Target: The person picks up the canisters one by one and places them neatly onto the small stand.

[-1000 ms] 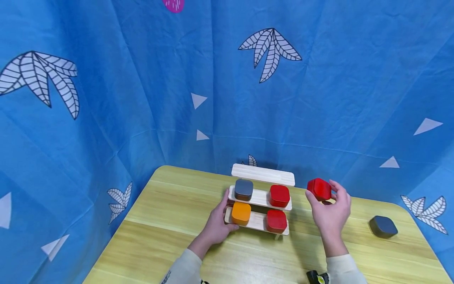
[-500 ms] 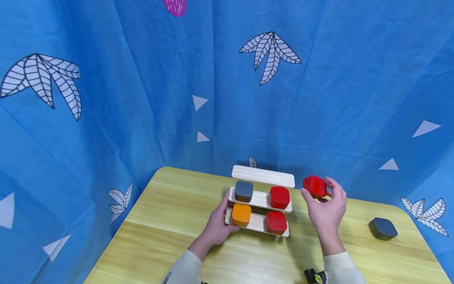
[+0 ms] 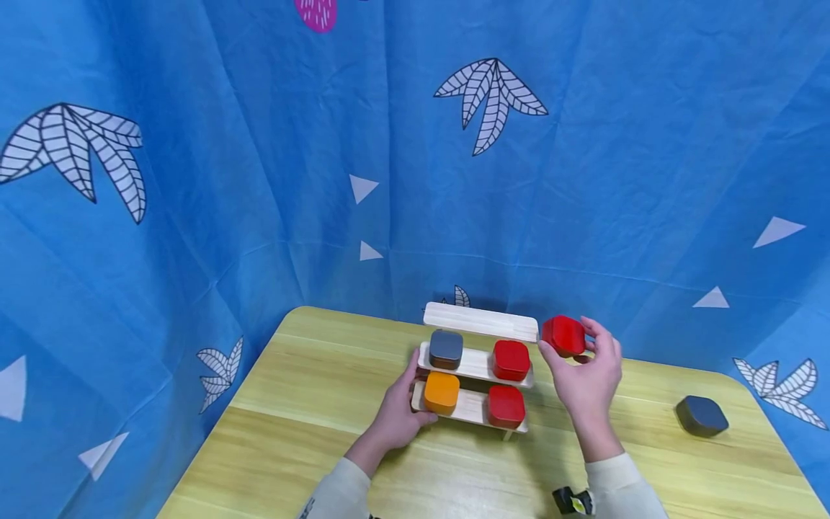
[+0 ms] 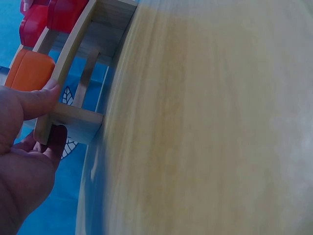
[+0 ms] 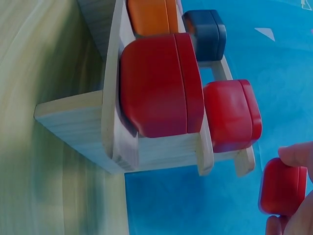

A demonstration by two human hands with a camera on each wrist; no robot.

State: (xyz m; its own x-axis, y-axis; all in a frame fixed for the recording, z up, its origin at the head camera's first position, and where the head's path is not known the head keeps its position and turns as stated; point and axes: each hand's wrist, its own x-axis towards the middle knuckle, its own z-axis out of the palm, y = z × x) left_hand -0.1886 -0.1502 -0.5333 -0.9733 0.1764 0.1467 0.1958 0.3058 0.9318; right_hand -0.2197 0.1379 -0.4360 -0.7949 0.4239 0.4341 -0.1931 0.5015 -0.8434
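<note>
A wooden three-tier display rack (image 3: 480, 321) stands on the table. My left hand (image 3: 393, 412) grips the left end of its lowest slat; the left wrist view shows the thumb on top and fingers curled beneath. My right hand (image 3: 588, 382) pinches a red lidded tin (image 3: 563, 336) in the air, just right of the top slat. On the middle tier sit a dark grey tin (image 3: 446, 349) at left and another red tin (image 3: 511, 360) at right. The lowest tier bears an orange tin (image 5: 149, 17) at left and a red tin (image 5: 156, 88) at right. Nothing lies on the top slat.
One more dark grey tin (image 3: 702, 416) lies on the wooden table (image 3: 292, 389) at the far right. Behind the table hangs a blue patterned cloth (image 3: 311, 180), close to the back of the rack. A small black device (image 3: 570, 500) sits at the right wrist.
My right hand has moved left with the red tin, bringing it close to the right end of the top slat. The left hand keeps its grip on the rack, which stays put.
</note>
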